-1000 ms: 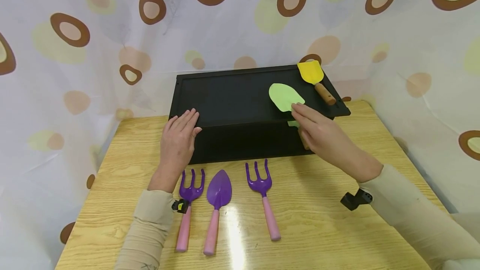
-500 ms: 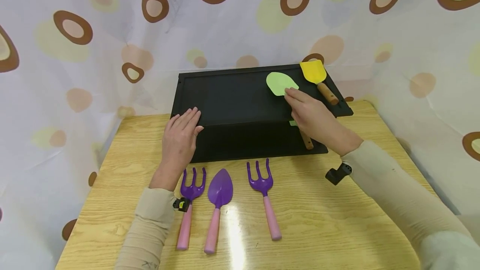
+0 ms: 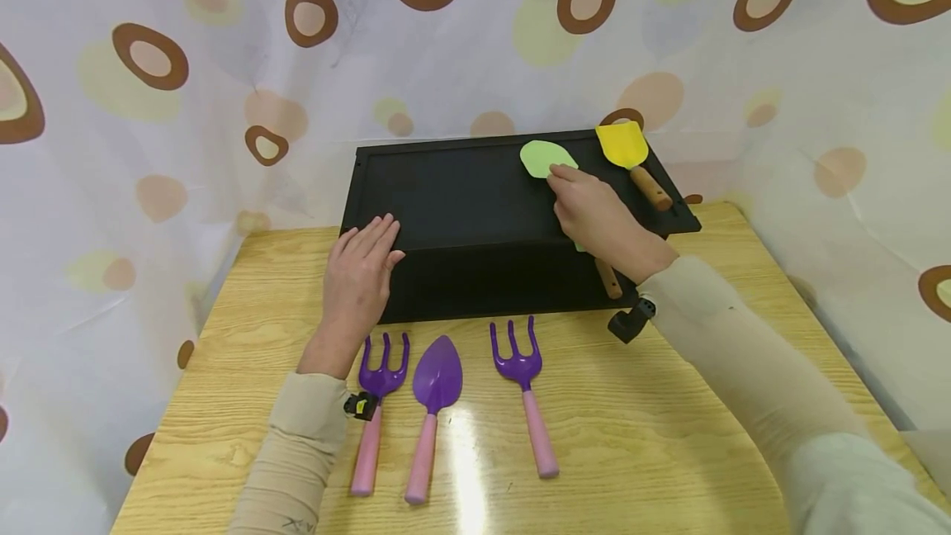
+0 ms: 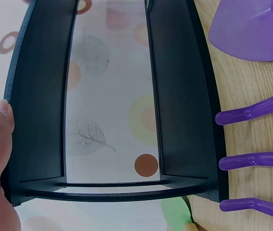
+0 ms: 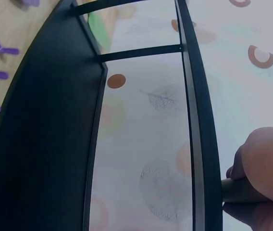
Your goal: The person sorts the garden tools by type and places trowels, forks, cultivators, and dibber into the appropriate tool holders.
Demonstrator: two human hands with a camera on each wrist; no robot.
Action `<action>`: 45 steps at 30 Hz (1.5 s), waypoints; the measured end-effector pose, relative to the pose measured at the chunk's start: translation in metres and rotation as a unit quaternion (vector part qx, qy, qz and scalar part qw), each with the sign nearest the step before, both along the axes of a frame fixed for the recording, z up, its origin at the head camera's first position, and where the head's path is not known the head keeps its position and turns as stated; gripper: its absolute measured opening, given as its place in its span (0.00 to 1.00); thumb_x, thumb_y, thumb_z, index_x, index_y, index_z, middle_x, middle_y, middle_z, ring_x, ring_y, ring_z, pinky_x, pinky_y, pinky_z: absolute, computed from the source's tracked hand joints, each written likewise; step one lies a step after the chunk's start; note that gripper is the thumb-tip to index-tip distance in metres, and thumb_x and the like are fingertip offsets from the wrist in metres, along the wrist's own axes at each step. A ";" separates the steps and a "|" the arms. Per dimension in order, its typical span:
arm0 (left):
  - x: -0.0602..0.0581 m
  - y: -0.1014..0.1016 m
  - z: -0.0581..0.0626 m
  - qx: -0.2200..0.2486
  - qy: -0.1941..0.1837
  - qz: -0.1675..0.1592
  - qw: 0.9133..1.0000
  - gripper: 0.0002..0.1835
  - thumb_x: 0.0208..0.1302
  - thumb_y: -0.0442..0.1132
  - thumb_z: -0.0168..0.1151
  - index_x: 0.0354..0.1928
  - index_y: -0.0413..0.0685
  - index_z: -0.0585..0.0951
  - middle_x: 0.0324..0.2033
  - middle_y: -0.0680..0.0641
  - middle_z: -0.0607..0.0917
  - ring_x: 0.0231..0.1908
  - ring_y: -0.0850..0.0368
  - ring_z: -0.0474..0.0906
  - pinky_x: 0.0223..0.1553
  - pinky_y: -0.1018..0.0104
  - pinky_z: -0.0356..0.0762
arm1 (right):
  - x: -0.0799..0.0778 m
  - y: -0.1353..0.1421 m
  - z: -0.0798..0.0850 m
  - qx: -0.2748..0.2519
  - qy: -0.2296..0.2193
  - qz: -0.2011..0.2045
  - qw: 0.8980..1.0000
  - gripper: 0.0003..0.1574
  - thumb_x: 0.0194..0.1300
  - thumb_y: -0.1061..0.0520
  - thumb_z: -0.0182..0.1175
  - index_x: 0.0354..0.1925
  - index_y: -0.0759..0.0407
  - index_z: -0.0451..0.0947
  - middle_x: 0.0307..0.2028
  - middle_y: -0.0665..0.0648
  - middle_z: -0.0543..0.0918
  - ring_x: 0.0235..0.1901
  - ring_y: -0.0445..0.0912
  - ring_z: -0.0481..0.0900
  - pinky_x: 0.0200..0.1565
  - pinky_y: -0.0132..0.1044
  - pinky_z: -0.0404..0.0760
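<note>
My left hand (image 3: 358, 275) rests with its fingers together on the front left edge of a black two-tier shelf (image 3: 446, 196). Over the right half of the top tier, my right hand (image 3: 600, 215) grips a hand trowel with a light green blade (image 3: 545, 157) pointing back and left; its handle is mostly hidden by the hand. A yellow garden shovel (image 3: 624, 144) with a wooden handle lies to the right on the same tier. Under the right hand, another wooden handle (image 3: 608, 278) sticks out from the lower tier, with a bit of green beside it.
On the wooden table (image 3: 639, 428) in front of the shelf lie a left purple fork (image 3: 381, 378), a purple trowel (image 3: 437, 378) and a right purple fork (image 3: 518, 366), all with pink handles. A patterned curtain (image 3: 461, 48) hangs close behind the shelf.
The right hand has carried the green trowel back and left, away from the shelf's front edge, over the top tier. The left hand has stayed in place.
</note>
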State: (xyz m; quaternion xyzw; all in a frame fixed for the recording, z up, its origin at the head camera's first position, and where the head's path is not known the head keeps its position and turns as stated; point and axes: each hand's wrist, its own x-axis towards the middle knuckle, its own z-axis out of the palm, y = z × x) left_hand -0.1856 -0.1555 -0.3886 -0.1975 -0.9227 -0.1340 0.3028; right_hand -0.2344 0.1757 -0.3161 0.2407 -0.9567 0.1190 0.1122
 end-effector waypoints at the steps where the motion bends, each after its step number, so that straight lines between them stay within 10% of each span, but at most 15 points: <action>1: 0.000 0.000 0.000 0.000 -0.001 0.000 1.000 0.23 0.74 0.44 0.53 0.68 0.45 0.74 0.66 0.45 0.76 0.68 0.50 0.71 0.73 0.51 0.63 | -0.001 -0.002 0.001 -0.004 -0.001 -0.002 1.000 0.25 0.70 0.67 0.54 0.62 0.75 0.71 0.67 0.70 0.70 0.66 0.62 0.72 0.63 0.52 0.74; 25: 0.001 0.003 0.001 -0.004 -0.007 0.003 1.000 0.23 0.75 0.44 0.52 0.68 0.45 0.74 0.66 0.45 0.76 0.68 0.50 0.71 0.73 0.52 0.62 | -0.002 -0.017 -0.009 -0.063 -0.045 -0.058 0.995 0.30 0.74 0.54 0.52 0.69 0.67 0.67 0.71 0.66 0.66 0.72 0.59 0.64 0.72 0.54 0.64; 45: 0.002 0.002 0.002 -0.005 -0.008 0.009 1.000 0.23 0.75 0.44 0.51 0.68 0.45 0.73 0.66 0.45 0.76 0.68 0.50 0.71 0.73 0.52 0.62 | 0.028 0.028 0.008 -0.063 0.047 -0.018 0.997 0.30 0.70 0.51 0.58 0.64 0.67 0.72 0.66 0.65 0.73 0.69 0.59 0.66 0.71 0.56 0.66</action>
